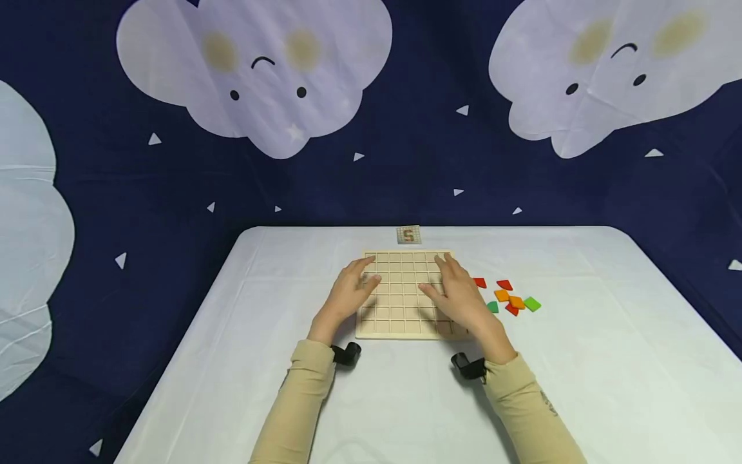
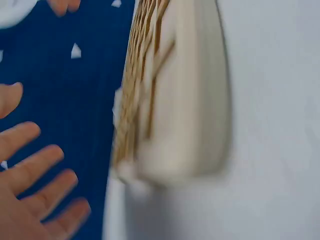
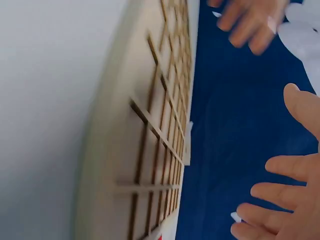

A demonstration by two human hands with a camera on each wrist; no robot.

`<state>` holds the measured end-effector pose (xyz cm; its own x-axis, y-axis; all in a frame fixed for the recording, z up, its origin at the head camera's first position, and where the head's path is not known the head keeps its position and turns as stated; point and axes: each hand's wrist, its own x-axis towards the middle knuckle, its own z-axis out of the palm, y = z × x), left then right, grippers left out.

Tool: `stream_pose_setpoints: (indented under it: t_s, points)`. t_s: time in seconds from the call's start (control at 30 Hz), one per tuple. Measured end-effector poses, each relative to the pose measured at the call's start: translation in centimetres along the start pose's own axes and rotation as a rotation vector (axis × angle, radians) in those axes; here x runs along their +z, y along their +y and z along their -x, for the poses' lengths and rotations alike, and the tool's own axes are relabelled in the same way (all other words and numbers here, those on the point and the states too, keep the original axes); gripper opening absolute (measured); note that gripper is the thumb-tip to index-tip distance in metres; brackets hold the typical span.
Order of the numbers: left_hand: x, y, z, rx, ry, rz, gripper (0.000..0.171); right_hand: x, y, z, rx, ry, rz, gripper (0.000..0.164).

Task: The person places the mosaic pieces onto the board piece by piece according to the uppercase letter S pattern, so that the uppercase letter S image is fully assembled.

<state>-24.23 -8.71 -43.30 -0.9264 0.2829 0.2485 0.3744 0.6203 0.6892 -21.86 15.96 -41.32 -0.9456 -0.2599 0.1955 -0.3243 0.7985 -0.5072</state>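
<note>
A square wooden board [image 1: 402,296] with a raised grid of small cells lies flat on the table, its cells bare where visible. My left hand [image 1: 350,288] is over the board's left edge, fingers spread and holding nothing. Over its right side is my right hand [image 1: 462,298], also with spread fingers and nothing in them. Up close, the left wrist view shows the board's rim [image 2: 187,100] apart from the fingers. In the right wrist view the right-hand fingers [image 3: 280,195] likewise stand off from the grid. My right hand hides part of the board's right edge.
Right of the board lie several loose flat pieces: red [image 1: 505,285], orange [image 1: 501,295], light green [image 1: 532,304] and dark green [image 1: 493,307]. A small card with an S-like figure [image 1: 408,234] lies behind the board. White cloth [image 1: 232,386] covers the table.
</note>
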Motion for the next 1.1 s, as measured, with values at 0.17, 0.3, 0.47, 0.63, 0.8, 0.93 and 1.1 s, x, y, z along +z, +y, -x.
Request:
stream_pose_setpoints:
  t_s: [0.17, 0.3, 0.47, 0.63, 0.8, 0.93, 1.1]
  points:
    - [-0.2, -2.7, -0.1, -0.093, 0.081, 0.325, 0.04, -2.0, 1.8, -0.1, 0.002, 0.067, -0.097, 0.066]
    - [0.1, -3.7, 0.0, -0.149, 0.104, 0.398, 0.041, -3.3, 3.7, 0.0, 0.02, 0.134, -0.158, 0.055]
    - [0.7, -4.3, 0.2, -0.172, 0.085, 0.327, 0.044, -4.2, 6.0, 0.5, 0.123, 0.169, -0.239, 0.051]
    - [0.9, -4.4, 0.4, -0.166, 0.037, 0.246, 0.047, -4.2, 7.7, 0.9, 0.222, 0.173, -0.241, 0.049]
    - [1.0, -4.5, 0.5, -0.175, 0.032, 0.218, 0.047, -3.5, 8.8, 0.9, 0.286, 0.131, -0.236, 0.046]
    - [1.0, -4.6, 0.5, -0.189, 0.034, 0.217, 0.048, -3.0, 9.7, 0.9, 0.318, 0.098, -0.235, 0.043]
    - [1.1, -4.6, 0.5, -0.183, 0.039, 0.218, 0.048, -2.1, 10.7, 0.9, 0.311, 0.08, -0.194, 0.041]
